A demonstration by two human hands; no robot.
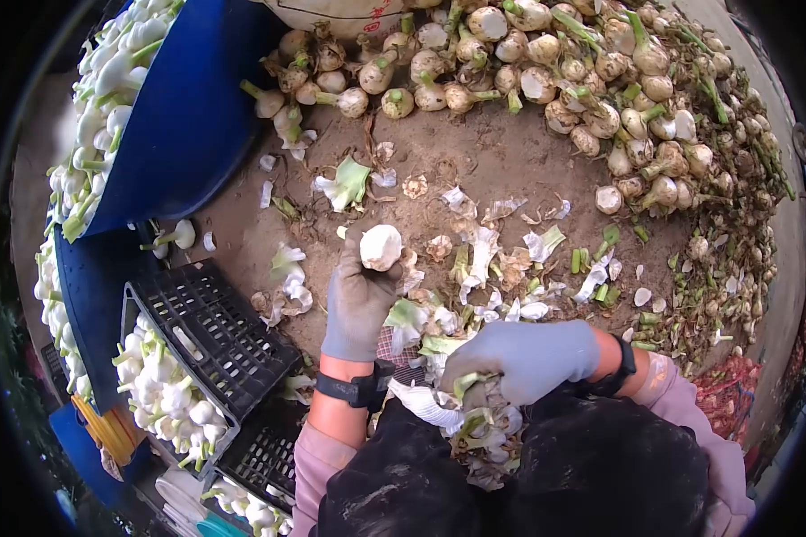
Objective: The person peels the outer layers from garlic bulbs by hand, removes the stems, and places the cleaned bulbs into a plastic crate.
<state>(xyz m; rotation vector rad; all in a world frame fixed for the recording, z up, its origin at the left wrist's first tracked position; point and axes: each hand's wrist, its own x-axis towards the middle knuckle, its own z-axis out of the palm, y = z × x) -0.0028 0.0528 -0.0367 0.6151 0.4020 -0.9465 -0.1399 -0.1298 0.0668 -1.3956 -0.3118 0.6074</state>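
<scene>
Over dirt floor (501,157): L fingers (388,279) curled rnd garlic bulb (381,247); R fingers (470,356) bent over peelings (490,447), grip unclear.

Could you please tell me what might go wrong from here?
The white bulb sits at the fingertips of the gloved left hand, so it could slip and drop among the peelings on the dirty ground. Bulbs are also heaped high in the large blue basin, so some might tumble out; a loose bulb already lies beside it.
</scene>
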